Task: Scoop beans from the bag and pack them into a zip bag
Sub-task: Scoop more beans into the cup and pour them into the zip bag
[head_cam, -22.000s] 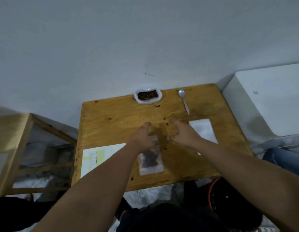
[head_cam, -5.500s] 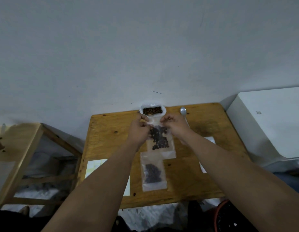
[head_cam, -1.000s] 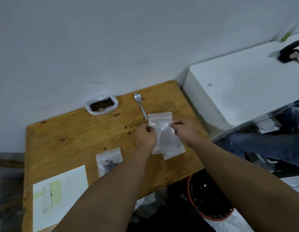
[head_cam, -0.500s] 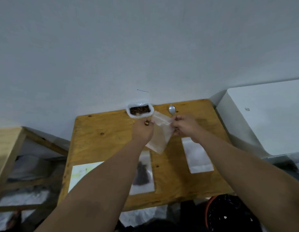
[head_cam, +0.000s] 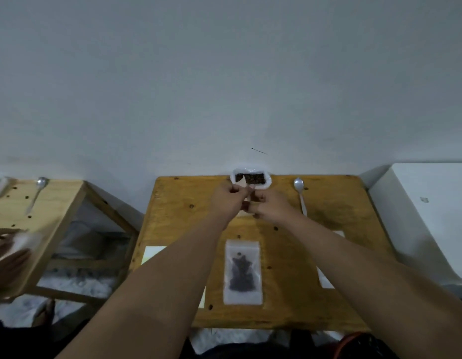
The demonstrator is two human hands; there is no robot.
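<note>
Head view: the left hand [head_cam: 228, 200] and right hand [head_cam: 270, 207] meet just before the bag of beans [head_cam: 251, 179]. Their curled fingers pinch what seems to be an empty zip bag [head_cam: 246, 203], mostly hidden, likely prying its mouth open for filling. The spoon [head_cam: 300, 194] waits nearby on the tabletop [head_cam: 183, 203].

My left grip [head_cam: 228, 202] and right grip [head_cam: 268, 207] meet over the far middle of the worktop [head_cam: 336, 257], pinching the empty zip bag [head_cam: 243, 215] between them. Straight ahead the bean bag [head_cam: 251, 178] stands against the wall [head_cam: 224, 86], closing that way. To the right the spoon [head_cam: 300, 195] lies lengthwise; bare wood runs past it to the white cabinet [head_cam: 426, 216]. Left of my grips is bare wood up to the edge. Nearer me, the filled zip bag [head_cam: 242, 272] lies flat between my forearms, a paper sheet [head_cam: 152, 253] left and a white sheet [head_cam: 325, 281] right.
</note>
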